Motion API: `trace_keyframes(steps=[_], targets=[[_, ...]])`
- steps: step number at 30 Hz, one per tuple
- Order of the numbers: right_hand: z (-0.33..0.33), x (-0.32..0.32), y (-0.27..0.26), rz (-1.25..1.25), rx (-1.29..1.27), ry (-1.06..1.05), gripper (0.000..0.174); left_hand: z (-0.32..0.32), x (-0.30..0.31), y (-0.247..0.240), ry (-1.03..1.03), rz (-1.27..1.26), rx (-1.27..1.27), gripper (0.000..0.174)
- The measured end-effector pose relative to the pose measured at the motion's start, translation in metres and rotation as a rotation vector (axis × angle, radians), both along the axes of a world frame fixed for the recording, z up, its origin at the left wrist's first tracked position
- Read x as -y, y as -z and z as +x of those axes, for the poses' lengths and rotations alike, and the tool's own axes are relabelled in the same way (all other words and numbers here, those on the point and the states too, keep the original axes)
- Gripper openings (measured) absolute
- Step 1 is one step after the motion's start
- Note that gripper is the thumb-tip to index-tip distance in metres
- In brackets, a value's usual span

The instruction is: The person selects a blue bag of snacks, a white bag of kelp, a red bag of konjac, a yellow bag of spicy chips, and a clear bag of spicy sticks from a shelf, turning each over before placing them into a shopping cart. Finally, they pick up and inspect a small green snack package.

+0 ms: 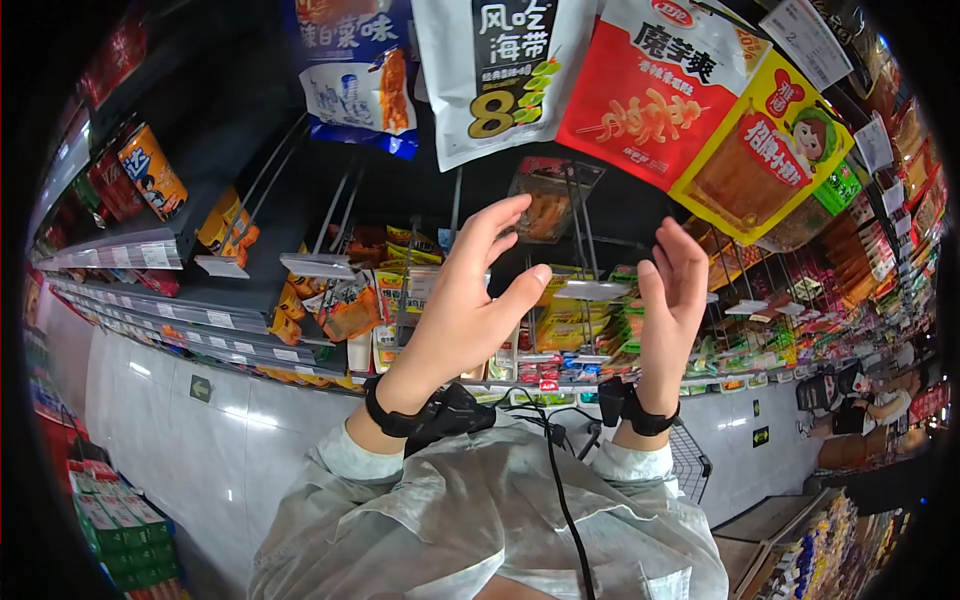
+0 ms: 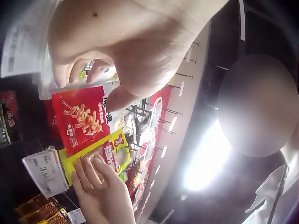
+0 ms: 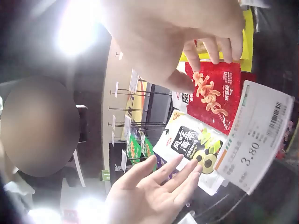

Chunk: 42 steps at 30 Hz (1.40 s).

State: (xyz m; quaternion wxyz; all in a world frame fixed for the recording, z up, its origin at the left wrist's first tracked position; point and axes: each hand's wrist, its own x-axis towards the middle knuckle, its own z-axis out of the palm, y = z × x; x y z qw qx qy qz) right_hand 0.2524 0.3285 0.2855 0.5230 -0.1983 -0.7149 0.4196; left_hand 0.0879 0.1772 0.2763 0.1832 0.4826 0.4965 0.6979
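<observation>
My left hand is raised before the hanging snack bags, thumb apart from relaxed fingers, holding nothing. Facing it, my right hand has its fingers loosely bent with nothing between them. Above the hands hang a white seaweed snack bag and a red and white konjac snack bag. A yellow-edged snack bag hangs nearest above the right hand. To the left is a blue and white bag. Between the hands, lower down, a clear-fronted dark packet hangs behind the fingertips.
Metal hooks with price tags stick out around the hands. Shelves on the left carry an orange can and small packets. Below, several packets fill lower racks. A wire cart stands near my right side; green boxes are stacked at lower left.
</observation>
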Motion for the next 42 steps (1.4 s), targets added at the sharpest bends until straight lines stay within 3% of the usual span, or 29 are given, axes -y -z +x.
trace_keyframes(steps=[2, 9, 13, 17, 21, 22, 24, 28, 31, 32, 36, 40, 42], targets=[[-0.003, -0.018, -0.003, 0.022, -0.014, -0.021, 0.056, 0.004, -0.015, -0.009, -0.031, 0.017, -0.071, 0.069], [-0.022, -0.058, -0.009, -0.054, -0.089, -0.152, 0.072, 0.001, -0.082, -0.013, -0.318, 0.107, -0.186, 0.081], [-0.024, -0.071, -0.009, -0.100, -0.091, -0.196, 0.073, 0.007, -0.107, -0.018, -0.131, 0.125, 0.141, 0.085], [-0.025, -0.074, -0.012, -0.181, -0.096, -0.253, 0.069, -0.001, -0.124, -0.010, -0.120, 0.103, 0.121, 0.089], [-0.032, -0.079, -0.010, -0.119, -0.044, -0.282, 0.050, -0.001, -0.125, -0.009, 0.049, 0.129, 0.290, 0.092], [-0.035, -0.071, -0.014, -0.161, -0.067, -0.238, 0.036, 0.001, -0.125, -0.009, 0.070, 0.132, 0.317, 0.092], [-0.031, -0.071, -0.014, -0.090, 0.003, -0.242, 0.031, 0.005, -0.121, -0.010, 0.106, 0.146, 0.372, 0.092], [-0.026, -0.048, -0.019, -0.109, -0.103, -0.228, 0.023, 0.013, -0.109, -0.010, 0.073, 0.334, 0.401, 0.084], [-0.014, -0.031, -0.020, -0.126, -0.193, -0.215, 0.023, 0.011, -0.088, -0.019, -0.018, 0.303, 0.403, 0.079], [-0.007, -0.027, -0.020, -0.100, -0.174, -0.223, 0.026, 0.013, -0.078, -0.025, 0.015, 0.329, 0.443, 0.064], [0.015, 0.005, -0.023, -0.043, -0.123, -0.189, 0.033, 0.017, -0.039, -0.044, 0.155, 0.283, 0.444, 0.041], [0.027, 0.035, -0.021, -0.032, -0.210, -0.175, 0.035, 0.024, -0.014, -0.038, 0.148, 0.320, 0.369, 0.040], [0.027, 0.047, -0.025, -0.083, -0.267, -0.211, 0.039, 0.026, 0.001, -0.041, 0.267, 0.253, 0.409, 0.039]])
